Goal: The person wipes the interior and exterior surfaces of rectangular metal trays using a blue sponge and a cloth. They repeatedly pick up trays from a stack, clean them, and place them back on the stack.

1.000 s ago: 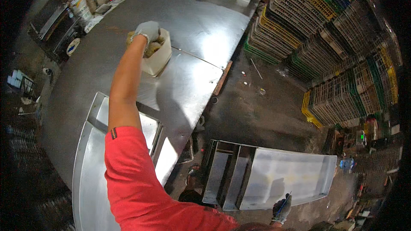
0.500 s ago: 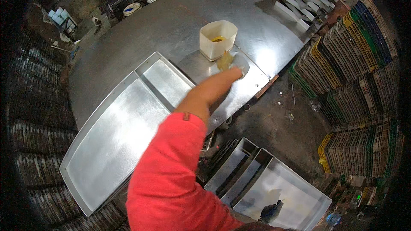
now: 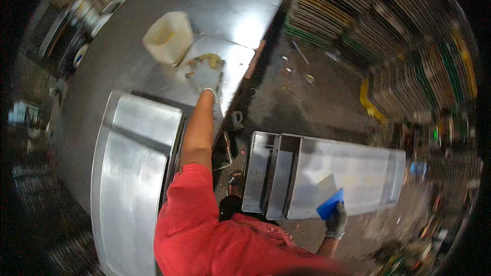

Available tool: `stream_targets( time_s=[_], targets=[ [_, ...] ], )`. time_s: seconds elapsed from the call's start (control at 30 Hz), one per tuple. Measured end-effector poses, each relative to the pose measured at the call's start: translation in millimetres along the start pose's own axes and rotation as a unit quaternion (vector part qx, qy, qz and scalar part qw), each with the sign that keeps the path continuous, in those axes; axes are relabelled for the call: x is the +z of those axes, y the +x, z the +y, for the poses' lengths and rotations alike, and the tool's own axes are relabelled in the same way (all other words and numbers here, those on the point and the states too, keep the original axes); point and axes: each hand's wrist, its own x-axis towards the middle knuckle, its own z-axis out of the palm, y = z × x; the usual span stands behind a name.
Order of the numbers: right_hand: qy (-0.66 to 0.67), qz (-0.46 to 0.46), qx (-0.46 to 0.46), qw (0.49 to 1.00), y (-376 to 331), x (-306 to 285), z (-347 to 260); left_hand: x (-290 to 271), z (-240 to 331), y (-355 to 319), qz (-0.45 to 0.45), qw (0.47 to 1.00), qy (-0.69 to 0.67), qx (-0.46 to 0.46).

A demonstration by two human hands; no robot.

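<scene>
My left hand [image 3: 206,73], in a pale glove, reaches out over the metal tabletop [image 3: 232,64]. Its fingers are closed over a yellowish wad [image 3: 209,58], perhaps a sponge or rag; blur hides which. Just beyond it on the left stands a whitish plastic tub [image 3: 169,38] with something yellow inside. At the lower right my right hand [image 3: 336,221], in a grey glove, grips a flat blue scraper [image 3: 330,204]. That scraper is above the near side of a shallow metal tray [image 3: 353,168]; whether they touch I cannot tell.
Another shallow metal tray [image 3: 133,168], divided by a crossbar, rests on the table left of my arm. Stacked racks [image 3: 327,7] with yellow and green edges rise at the far right. Small litter dots the dark floor [image 3: 302,97].
My view has swung to the right, so table and tub appear farther left. The blue scraper now shows in my right hand. My left hand still works beside the tub with the yellowish wad.
</scene>
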Motion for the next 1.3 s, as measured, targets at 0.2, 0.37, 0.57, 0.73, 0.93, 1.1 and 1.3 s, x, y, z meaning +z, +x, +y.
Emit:
stream_targets(
  time_s=[0.2, 0.37, 0.57, 0.73, 0.93, 1.1, 1.3],
  targets=[
    [0.129, 0.143, 0.026, 0.981, -29, -27, -11, 19, 16, 9, -0.016, 0.975, -0.135, 0.177],
    [0.187, 0.002, 0.022, 0.982, -17, -41, -28, -6, 21, -94, -0.059, 0.961, -0.179, 0.201],
    [0.118, -0.085, 0.037, 0.989, 60, -127, -94, -69, 48, -198, -0.166, 0.812, -0.558, 0.031],
    [-0.440, 0.456, -0.244, 0.734, 209, -332, -180, -102, 31, -371, -0.103, 0.749, -0.648, -0.086],
    [-0.351, 0.414, -0.076, 0.837, 360, -421, -191, -79, 102, -531, -0.177, 0.615, -0.731, -0.236],
    [-0.418, 0.207, -0.188, 0.864, 438, -361, -233, -53, 113, -557, -0.154, 0.675, -0.694, -0.199],
    [-0.426, 0.001, -0.229, 0.875, 361, -114, -82, -11, 52, -541, -0.189, 0.445, -0.836, -0.259]
  ],
)
